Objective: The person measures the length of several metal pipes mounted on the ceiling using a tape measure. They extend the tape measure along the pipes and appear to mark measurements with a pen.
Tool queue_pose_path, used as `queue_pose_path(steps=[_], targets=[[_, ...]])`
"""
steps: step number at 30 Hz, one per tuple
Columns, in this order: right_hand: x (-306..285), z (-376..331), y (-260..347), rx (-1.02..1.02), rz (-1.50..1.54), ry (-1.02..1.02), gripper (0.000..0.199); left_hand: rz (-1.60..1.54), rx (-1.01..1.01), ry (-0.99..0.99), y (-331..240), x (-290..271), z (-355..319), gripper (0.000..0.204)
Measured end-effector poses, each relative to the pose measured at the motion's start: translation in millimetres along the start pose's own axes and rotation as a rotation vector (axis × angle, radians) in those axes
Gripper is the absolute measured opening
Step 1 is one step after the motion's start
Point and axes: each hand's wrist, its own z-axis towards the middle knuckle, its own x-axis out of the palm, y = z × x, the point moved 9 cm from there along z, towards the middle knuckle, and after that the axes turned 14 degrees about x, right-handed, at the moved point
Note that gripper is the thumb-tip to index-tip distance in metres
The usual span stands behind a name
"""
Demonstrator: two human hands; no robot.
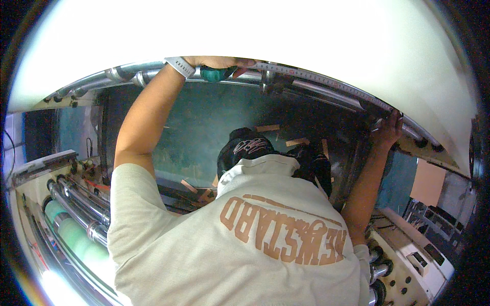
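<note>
Wrapped around a green tape measure point(215, 74) at the upper middle is my left hand point(219, 61), with a pale watch on its wrist. The measure's blade point(326, 80) is drawn out to the right along the lower edge of a big white surface point(245, 30). At the blade's far right end my right hand point(391, 127) has its fingers bent up around the edge, by the metal rollers point(337, 97). The blade's tip is hidden there. Both arms are raised and spread wide.
Below the rollers lies a dark floor with several brown strips point(268, 127) on it. At left, chrome bars point(76, 204) run beside a pale green roller point(81, 234). A machine frame point(408, 265) with roller ends and a brown sheet point(427, 183) are at right.
</note>
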Motion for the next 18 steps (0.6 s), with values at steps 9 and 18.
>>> queue_pose_path(steps=[9,18], targets=[[7.2,0.7,-29.8,0.461,0.771,0.036,0.035,-0.007,0.006,-0.004,4.0,-1.3,0.7,0.024],[20.8,-14.0,-15.1,1.095,1.409,0.250,0.016,-0.033,0.009,-0.001,6.3,2.0,1.1,0.024]])
